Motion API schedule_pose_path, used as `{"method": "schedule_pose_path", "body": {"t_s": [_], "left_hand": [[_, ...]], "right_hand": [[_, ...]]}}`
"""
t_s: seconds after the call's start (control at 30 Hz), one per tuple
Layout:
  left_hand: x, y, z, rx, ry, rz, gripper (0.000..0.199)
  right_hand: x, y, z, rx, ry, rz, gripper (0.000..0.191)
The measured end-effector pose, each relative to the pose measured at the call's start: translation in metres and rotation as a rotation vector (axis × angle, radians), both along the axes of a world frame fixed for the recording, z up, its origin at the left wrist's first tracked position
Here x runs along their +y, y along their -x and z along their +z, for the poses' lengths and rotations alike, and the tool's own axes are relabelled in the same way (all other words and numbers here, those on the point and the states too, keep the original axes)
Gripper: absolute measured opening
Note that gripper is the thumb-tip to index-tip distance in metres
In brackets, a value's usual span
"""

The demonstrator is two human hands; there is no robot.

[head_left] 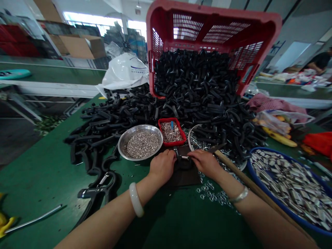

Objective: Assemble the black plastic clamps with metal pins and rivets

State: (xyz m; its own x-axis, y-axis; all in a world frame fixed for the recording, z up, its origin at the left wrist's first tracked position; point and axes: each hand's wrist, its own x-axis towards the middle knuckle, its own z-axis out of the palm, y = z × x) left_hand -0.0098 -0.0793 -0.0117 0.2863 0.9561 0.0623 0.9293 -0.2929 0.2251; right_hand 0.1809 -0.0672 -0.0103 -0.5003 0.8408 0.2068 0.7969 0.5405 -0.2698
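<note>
My left hand [162, 165] is closed on the left side of a black plastic part [183, 164], which rests on a dark pad [185, 178]. A silver spring [184, 157] lies across the part between my two hands. The fingertips of my right hand [204, 162] are pinched together at the spring's right end. Just beyond my hands are a metal bowl [140, 143] of small silver pieces and a red tray [172, 131] of pins with a blue-handled tool. Metal rings [211, 193] are scattered right of the pad.
A tipped red crate [212, 10] spills black parts [197, 79] over the green table [52, 166]. On the right are a blue basin [290, 183] of metal pieces, a wooden stick [241, 176] and a banana [280, 137]. A black clamp [95, 193] lies at left.
</note>
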Motion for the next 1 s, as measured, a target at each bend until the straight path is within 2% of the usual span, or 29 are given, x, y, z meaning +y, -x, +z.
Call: {"method": "schedule_pose_path", "body": {"t_s": [0.13,0.27,0.33,0.43,0.53,0.67,0.77,1.0], "left_hand": [[0.001,0.0,0.003,-0.009,0.012,0.01,0.018],[0.004,0.0,0.007,-0.075,0.056,0.042,0.02],[0.007,-0.001,0.008,-0.17,0.075,0.035,0.019],[0.013,-0.005,0.009,-0.48,0.184,0.011,0.013],[0.018,-0.006,0.012,-0.928,0.484,0.061,0.01],[0.018,-0.002,0.015,-1.397,0.98,0.133,0.017],[0.017,0.002,0.014,-1.598,1.146,0.133,0.024],[0.016,0.0,0.015,-1.659,1.18,0.243,0.021]], "right_hand": [[-0.008,0.019,0.014,-0.378,-0.019,0.014,0.028],[-0.013,0.019,0.014,-0.387,-0.027,-0.015,0.031],[-0.013,0.014,0.01,-0.254,-0.042,-0.03,0.03],[-0.011,0.013,0.005,0.164,-0.064,-0.051,0.021],[-0.009,0.023,0.005,0.605,0.019,-0.065,0.017],[-0.005,0.038,0.009,0.931,0.27,-0.148,0.015],[-0.004,0.042,0.011,1.02,0.396,-0.171,0.017],[-0.009,0.045,0.009,0.898,0.114,-0.181,0.014]]}}
